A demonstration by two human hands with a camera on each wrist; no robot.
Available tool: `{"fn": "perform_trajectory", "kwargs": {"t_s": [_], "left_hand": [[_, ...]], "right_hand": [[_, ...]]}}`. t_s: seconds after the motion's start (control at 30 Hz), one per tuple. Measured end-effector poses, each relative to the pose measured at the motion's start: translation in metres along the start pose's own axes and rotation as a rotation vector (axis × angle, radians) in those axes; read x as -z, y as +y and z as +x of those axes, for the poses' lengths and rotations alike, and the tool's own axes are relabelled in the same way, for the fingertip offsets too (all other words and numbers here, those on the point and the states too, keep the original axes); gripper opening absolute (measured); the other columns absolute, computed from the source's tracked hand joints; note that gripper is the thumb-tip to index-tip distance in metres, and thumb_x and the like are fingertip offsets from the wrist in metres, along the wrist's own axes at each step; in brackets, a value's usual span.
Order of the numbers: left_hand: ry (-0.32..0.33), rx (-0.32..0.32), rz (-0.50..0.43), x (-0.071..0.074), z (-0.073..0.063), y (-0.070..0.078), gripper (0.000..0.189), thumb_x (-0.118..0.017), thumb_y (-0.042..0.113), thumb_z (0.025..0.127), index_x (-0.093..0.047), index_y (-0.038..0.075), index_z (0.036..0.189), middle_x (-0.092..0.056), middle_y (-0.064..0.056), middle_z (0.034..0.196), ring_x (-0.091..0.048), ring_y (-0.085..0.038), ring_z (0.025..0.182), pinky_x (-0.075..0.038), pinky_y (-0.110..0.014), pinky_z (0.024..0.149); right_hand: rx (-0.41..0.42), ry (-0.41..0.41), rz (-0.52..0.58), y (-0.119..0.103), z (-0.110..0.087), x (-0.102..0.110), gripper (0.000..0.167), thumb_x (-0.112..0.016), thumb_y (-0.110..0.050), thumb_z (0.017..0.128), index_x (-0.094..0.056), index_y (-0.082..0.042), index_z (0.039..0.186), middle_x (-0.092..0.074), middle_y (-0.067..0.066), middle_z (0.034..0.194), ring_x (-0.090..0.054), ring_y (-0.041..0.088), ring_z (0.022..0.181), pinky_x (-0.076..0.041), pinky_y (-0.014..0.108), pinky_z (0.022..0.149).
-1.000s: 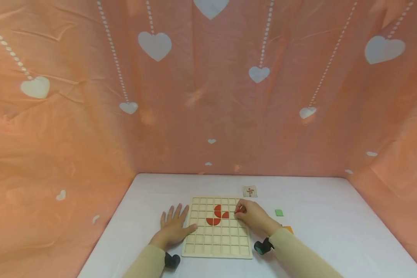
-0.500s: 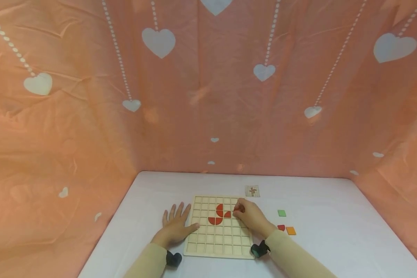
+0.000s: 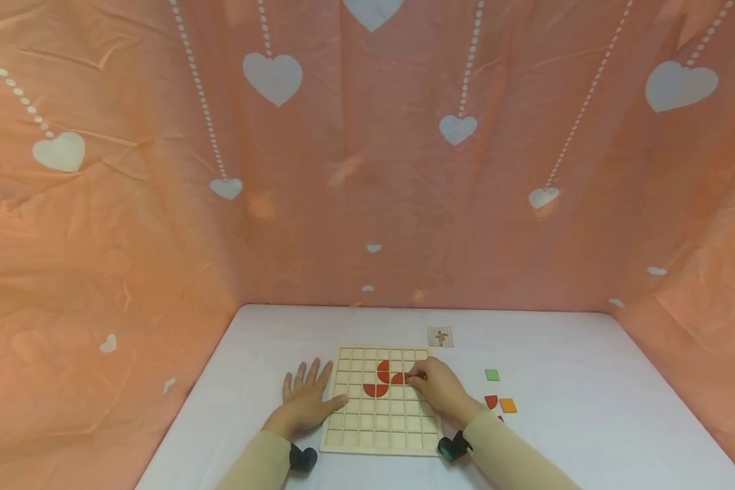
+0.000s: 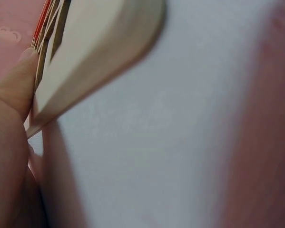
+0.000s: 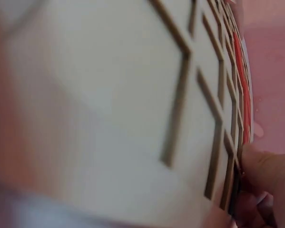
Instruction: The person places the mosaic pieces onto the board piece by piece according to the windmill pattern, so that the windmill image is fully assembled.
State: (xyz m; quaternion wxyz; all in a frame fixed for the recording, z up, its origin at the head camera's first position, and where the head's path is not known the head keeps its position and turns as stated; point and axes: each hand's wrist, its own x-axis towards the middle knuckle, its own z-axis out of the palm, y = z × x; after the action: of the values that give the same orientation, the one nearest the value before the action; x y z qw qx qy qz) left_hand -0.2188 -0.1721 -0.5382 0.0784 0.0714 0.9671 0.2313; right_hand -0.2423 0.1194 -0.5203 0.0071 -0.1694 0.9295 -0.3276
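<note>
Left hand spread wide, thumb on edge of board, probably to keep it steady. Right hand pinches red piece at board, perhaps for finer control.

In the head view the table is lit softly and evenly — only faint shadows are cast. On the cloth small pale glints are reflected. In both wrist views the nearest board parts are blurred.
</note>
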Motion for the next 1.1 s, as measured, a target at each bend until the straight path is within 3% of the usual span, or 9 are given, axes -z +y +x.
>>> {"fn": "perform_trajectory", "kwargs": {"t_s": [0.17,0.27,0.43,0.6,0.87,1.1], "left_hand": [[-0.015,0.016,0.006,0.003,-0.002,0.003,0.089,-0.053,0.064,0.089,-0.024,0.011,0.154,-0.011,-0.019,0.16,0.002,-0.043,0.144,0.012,-0.061,0.109],[-0.02,0.019,0.003,0.006,-0.003,0.004,0.089,-0.054,0.063,0.089,-0.025,0.011,0.154,-0.011,-0.019,0.159,0.001,-0.044,0.144,0.01,-0.062,0.109],[-0.02,0.015,0.005,0.006,-0.002,0.004,0.088,-0.054,0.062,0.089,-0.025,0.01,0.154,-0.011,-0.02,0.159,0.001,-0.045,0.144,0.009,-0.063,0.109],[-0.02,0.017,0.009,0.006,-0.001,0.006,0.088,-0.054,0.062,0.089,-0.024,0.011,0.154,-0.011,-0.019,0.16,0.002,-0.044,0.144,0.01,-0.062,0.109],[-0.033,0.022,0.013,0.005,0.0,0.005,0.089,-0.053,0.064,0.089,-0.024,0.011,0.154,-0.01,-0.018,0.16,0.002,-0.044,0.144,0.01,-0.062,0.109],[-0.032,0.024,0.002,0.006,-0.001,0.004,0.089,-0.054,0.062,0.089,-0.023,0.01,0.154,-0.009,-0.018,0.16,0.003,-0.043,0.144,0.012,-0.061,0.109]], "right_hand": [[0.073,-0.017,-0.205,-0.01,-0.013,0.005,0.021,-0.065,-0.009,0.092,-0.073,-0.006,0.112,-0.053,-0.002,0.088,-0.049,0.014,0.08,-0.048,0.034,0.072],[0.083,-0.03,-0.234,-0.011,-0.019,0.007,0.027,-0.063,-0.007,0.093,-0.069,-0.007,0.12,-0.05,-0.003,0.089,-0.045,0.015,0.082,-0.045,0.032,0.07],[0.024,-0.046,-0.106,-0.001,-0.019,0.013,0.023,-0.06,-0.009,0.095,-0.072,-0.011,0.115,-0.055,-0.005,0.094,-0.048,0.014,0.089,-0.048,0.035,0.08],[-0.118,-0.033,0.032,0.017,-0.024,0.03,0.021,-0.063,-0.022,0.096,-0.069,-0.018,0.116,-0.059,-0.006,0.096,-0.052,0.012,0.087,-0.048,0.035,0.079],[-0.269,0.023,0.092,0.053,-0.053,0.07,0.032,-0.072,-0.027,0.089,-0.067,-0.013,0.118,-0.061,-0.001,0.096,-0.053,0.015,0.081,-0.049,0.029,0.066],[-0.302,0.016,0.093,0.075,-0.074,0.083,0.035,-0.071,-0.03,0.089,-0.066,-0.009,0.116,-0.061,-0.001,0.092,-0.053,0.015,0.08,-0.048,0.031,0.07]]}}
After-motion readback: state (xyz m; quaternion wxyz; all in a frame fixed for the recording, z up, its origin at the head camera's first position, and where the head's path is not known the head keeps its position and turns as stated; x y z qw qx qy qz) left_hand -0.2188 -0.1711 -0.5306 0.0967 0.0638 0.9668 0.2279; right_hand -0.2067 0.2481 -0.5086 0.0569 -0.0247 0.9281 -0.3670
